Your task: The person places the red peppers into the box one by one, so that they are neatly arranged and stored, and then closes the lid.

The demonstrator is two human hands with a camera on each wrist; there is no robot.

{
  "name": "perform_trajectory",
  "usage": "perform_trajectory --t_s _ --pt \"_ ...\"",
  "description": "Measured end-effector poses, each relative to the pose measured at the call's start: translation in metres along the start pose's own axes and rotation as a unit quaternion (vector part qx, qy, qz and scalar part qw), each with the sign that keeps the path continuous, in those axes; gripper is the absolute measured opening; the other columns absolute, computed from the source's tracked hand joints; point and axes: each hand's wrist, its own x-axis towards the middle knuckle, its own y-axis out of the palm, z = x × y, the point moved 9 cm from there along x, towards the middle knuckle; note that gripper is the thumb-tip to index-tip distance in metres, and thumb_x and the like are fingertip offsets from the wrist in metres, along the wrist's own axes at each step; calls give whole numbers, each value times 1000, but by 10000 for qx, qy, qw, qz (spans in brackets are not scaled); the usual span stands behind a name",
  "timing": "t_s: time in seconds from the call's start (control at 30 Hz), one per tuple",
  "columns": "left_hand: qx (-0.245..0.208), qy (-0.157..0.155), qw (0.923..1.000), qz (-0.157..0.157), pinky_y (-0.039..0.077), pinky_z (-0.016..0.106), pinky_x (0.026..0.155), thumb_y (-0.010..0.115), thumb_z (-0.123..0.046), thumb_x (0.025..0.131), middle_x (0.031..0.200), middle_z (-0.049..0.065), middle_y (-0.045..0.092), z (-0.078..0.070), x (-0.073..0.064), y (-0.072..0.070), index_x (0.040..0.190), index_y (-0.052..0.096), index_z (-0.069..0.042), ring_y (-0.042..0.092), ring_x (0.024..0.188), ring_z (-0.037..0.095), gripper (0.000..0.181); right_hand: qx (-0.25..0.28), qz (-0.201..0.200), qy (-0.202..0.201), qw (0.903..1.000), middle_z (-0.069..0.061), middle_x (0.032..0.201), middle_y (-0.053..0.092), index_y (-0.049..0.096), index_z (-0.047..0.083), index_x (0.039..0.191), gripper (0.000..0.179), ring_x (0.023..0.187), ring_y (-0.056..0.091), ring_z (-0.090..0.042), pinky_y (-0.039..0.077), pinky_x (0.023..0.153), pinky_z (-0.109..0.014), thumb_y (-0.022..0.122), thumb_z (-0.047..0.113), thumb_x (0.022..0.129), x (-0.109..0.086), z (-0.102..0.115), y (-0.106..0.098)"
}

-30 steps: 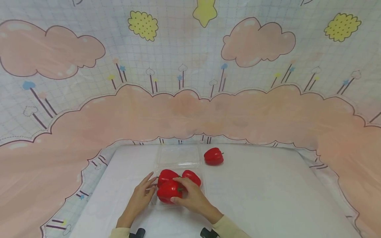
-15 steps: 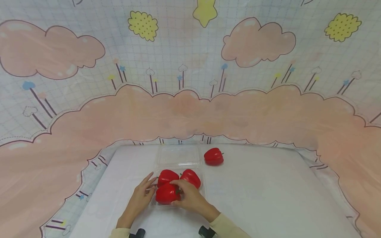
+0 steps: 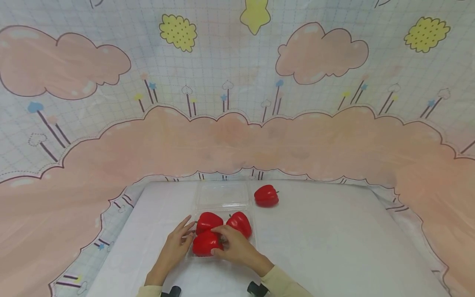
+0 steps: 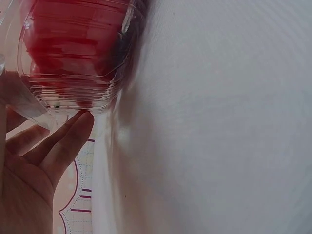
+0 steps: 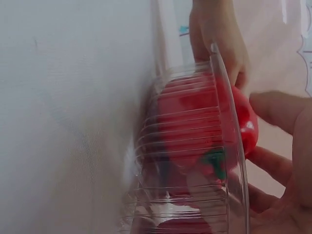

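Observation:
A clear plastic clamshell box (image 3: 253, 243) lies with its lid flipped back, several red bell peppers about it. At its front left, my right hand (image 3: 237, 246) holds a red bell pepper (image 3: 205, 244) by its stem end, thumb in front and fingers behind. In the right wrist view, that pepper (image 5: 190, 117) sits low inside the box wall, its green stem (image 5: 215, 163) showing. Behind it lie a second bell pepper (image 3: 208, 221) at the left and a third (image 3: 239, 224) at the right. My left hand (image 3: 178, 243) touches the box's left side with extended fingers (image 4: 73, 136).
Another red bell pepper (image 3: 266, 196) lies on the white table (image 3: 334, 239), right of the raised-back clear lid (image 3: 222, 194). A patterned cloth (image 3: 259, 142) with clouds hangs behind the table.
My right hand has moved the front bell pepper left and down into the box. The back right pepper has shifted slightly right and turned. My left hand has stayed put.

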Motion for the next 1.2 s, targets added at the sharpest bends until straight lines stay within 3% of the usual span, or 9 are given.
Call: perform_trajectory --t_s 0.2,0.37,0.6,0.77,0.97,1.2 --pt "-31 39 10000 3 61 34 84 64 -5 92 151 15 46 0 -1 0 139 55 -6 69 109 32 48 80 65 109 9999 -1 127 59 59 21 133 54 108 61 -13 59 83 -19 77 26 82 1 -2 0" --pt "-91 113 9999 76 61 34 85 64 -7 92 153 13 45 1 1 1 139 55 -8 69 111 31 48 266 156 231 9993 1 126 61 58 21 133 57 109 62 -16 61 83 -26 79 27 81 0 -4 -4" --pt "45 218 9997 -96 61 35 84 64 -4 92 151 15 46 0 1 1 138 56 -5 70 108 32 47 310 185 313 9989 3 121 65 60 21 129 51 108 63 -17 61 81 -24 78 27 82 -2 -5 -11" --pt "45 155 9998 -93 61 34 84 64 -6 92 151 14 46 1 0 0 137 56 -5 70 108 31 46 316 69 156 9994 0 116 65 62 20 127 46 105 60 -17 57 81 -20 77 25 84 -4 4 -24" --pt "49 127 9999 -48 61 34 85 64 -7 93 152 13 45 1 -1 0 137 57 -6 69 110 30 45 432 -23 -41 9991 -5 123 63 60 16 129 46 116 60 -24 59 92 -31 74 20 86 -10 13 -43" --pt "95 178 9997 -103 61 35 84 64 -5 92 150 15 47 -1 -1 -1 137 57 -4 70 108 31 46 271 -115 -179 9994 -3 126 62 59 21 129 44 119 59 -24 59 91 -31 73 24 87 -15 16 -65"
